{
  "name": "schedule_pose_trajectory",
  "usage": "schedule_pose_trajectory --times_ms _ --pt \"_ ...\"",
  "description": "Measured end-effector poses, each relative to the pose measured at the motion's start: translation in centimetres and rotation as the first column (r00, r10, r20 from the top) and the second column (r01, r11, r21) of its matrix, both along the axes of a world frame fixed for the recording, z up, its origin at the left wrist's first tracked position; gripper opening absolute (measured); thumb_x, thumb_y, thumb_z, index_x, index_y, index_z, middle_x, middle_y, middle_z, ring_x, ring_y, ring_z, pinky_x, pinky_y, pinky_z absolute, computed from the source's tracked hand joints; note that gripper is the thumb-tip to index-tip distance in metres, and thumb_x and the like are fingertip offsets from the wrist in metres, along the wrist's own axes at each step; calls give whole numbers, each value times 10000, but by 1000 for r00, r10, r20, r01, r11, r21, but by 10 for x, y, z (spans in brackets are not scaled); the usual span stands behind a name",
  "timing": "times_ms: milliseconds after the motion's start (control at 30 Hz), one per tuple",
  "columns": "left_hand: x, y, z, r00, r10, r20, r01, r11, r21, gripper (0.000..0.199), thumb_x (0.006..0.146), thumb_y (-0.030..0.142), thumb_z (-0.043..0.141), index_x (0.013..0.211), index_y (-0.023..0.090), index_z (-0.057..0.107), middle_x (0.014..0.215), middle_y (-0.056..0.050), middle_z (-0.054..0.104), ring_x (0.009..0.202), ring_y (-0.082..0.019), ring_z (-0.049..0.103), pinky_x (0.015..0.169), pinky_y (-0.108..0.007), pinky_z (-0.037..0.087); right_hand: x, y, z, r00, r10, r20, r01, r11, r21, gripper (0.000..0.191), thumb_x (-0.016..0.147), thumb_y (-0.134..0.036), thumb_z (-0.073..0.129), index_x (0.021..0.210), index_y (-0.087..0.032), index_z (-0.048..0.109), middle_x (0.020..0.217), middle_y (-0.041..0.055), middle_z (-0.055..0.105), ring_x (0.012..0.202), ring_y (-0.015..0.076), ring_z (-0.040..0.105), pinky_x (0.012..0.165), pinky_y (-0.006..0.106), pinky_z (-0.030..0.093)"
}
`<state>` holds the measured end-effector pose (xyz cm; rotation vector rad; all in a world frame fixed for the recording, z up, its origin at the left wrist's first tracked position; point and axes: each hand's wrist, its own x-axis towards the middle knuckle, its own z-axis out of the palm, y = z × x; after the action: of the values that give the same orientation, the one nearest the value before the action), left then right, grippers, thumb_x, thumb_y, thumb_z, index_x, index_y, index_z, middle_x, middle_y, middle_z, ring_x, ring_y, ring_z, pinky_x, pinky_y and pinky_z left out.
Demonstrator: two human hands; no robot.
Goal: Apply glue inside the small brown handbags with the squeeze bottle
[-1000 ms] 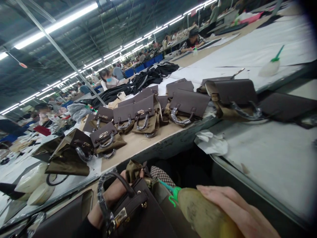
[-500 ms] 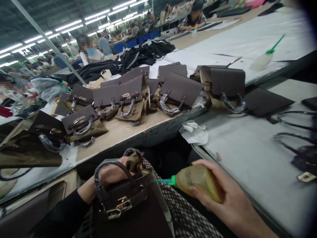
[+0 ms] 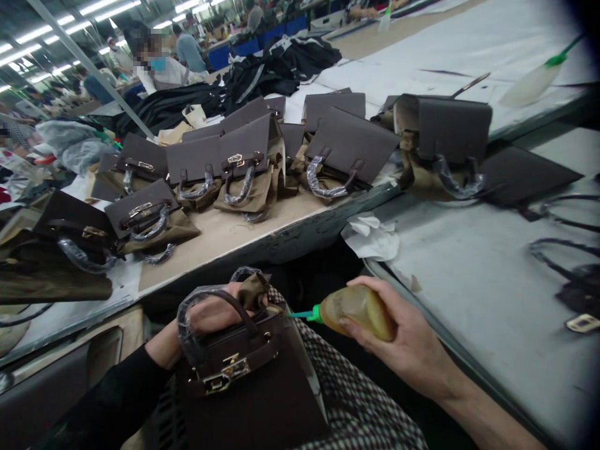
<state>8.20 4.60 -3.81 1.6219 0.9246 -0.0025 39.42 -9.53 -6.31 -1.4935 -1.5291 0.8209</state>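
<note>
A dark brown handbag [image 3: 253,400] with a gold clasp and plastic-wrapped handles rests on my lap. My left hand [image 3: 213,312] reaches through the handle loop and grips the bag's top edge beside its bunched olive lining [image 3: 253,290]; some of the fingers are hidden. On the right, my right hand [image 3: 394,312] is wrapped round a squeeze bottle [image 3: 359,311] of yellowish liquid, held on its side. Its thin green nozzle [image 3: 300,314] points left, with the tip at the bag's upper side edge; whether it touches I cannot tell.
Several similar brown handbags [image 3: 244,147] with olive linings lie along the bench ahead. A crumpled white paper [image 3: 372,237] sits at the corner of the right-hand table [image 3: 473,275]. Another green-tipped bottle [image 3: 532,84] stands at the far right. A co-worker [image 3: 159,69] in a mask is beyond.
My right hand has brought the bottle left and slightly up, its nozzle nearer the bag's side edge. My left hand keeps its grip. The camera view has shifted a little downward.
</note>
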Motion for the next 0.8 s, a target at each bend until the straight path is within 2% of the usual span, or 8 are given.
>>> schedule_pose_trajectory --times_ms 133,267,567,667,800 --pt "1 -1 3 1000 19 -6 -19 1000 -8 215 817 238 714 1018 171 749 1022 -57 781 902 -230 696 848 -315 567 4 -4 0 999 32 41 -32 999 -14 401 955 -479 707 1288 -354 523 1123 -9 644 939 206 658 830 320 563" --pt "3 -3 7 998 48 -43 -45 998 52 139 845 228 715 969 185 761 969 -55 773 881 -220 687 834 -297 558 8 -9 0 995 76 60 -73 996 -58 386 966 -466 699 1282 -350 511 1138 2 658 978 226 668 834 345 564" --pt "6 -9 13 996 39 -82 -30 993 116 193 884 238 672 1034 155 759 1010 -23 775 920 -213 687 857 -264 528 10 -24 -3 988 129 88 -121 988 -95 365 965 -468 696 1256 -335 520 1121 10 686 980 241 693 812 357 585" --pt "10 -12 16 995 51 -86 -42 993 106 176 879 256 690 1008 154 754 987 -18 779 904 -210 687 844 -260 529 9 -25 -3 993 87 74 -82 994 -69 382 959 -467 704 1268 -336 522 1113 4 679 960 230 689 814 348 581" --pt "12 -13 15 996 56 -69 -51 995 81 165 870 223 683 1001 161 762 991 -16 782 933 -218 687 856 -266 521 3 -20 -2 999 -11 33 9 999 40 418 951 -482 715 1283 -320 520 1123 12 649 951 222 669 845 346 571"
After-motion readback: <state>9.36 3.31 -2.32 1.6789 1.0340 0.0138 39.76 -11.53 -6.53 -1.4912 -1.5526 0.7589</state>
